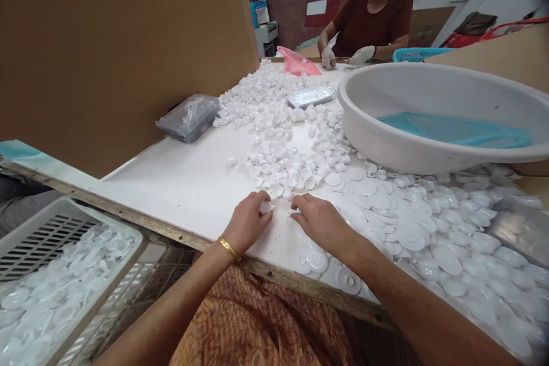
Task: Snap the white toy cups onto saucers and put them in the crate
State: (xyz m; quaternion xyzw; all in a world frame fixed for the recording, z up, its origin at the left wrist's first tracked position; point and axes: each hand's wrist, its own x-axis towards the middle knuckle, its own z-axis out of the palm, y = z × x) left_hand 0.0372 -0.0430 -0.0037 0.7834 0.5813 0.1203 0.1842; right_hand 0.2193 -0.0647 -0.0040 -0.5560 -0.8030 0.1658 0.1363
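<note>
My left hand [247, 222], with a gold bangle at the wrist, rests on the white table [184, 183] with its fingers curled round a small white plastic cap [266, 206]. My right hand [319, 221] lies close beside it, fingers bent down onto another small white piece [295, 213] that I cannot make out well. Just beyond both hands lies a heap of small white caps [291, 160]. To the right spreads a pile of flat white discs [412, 229].
A big white basin [386, 143] with a turquoise scoop stands at the right. A white slotted crate [51, 274] of assembled pieces sits low left. Cardboard walls off the left. Wrapped packets [189, 117] lie on the table. A gloved person [364, 28] works at the far end by a pink scoop [295, 62].
</note>
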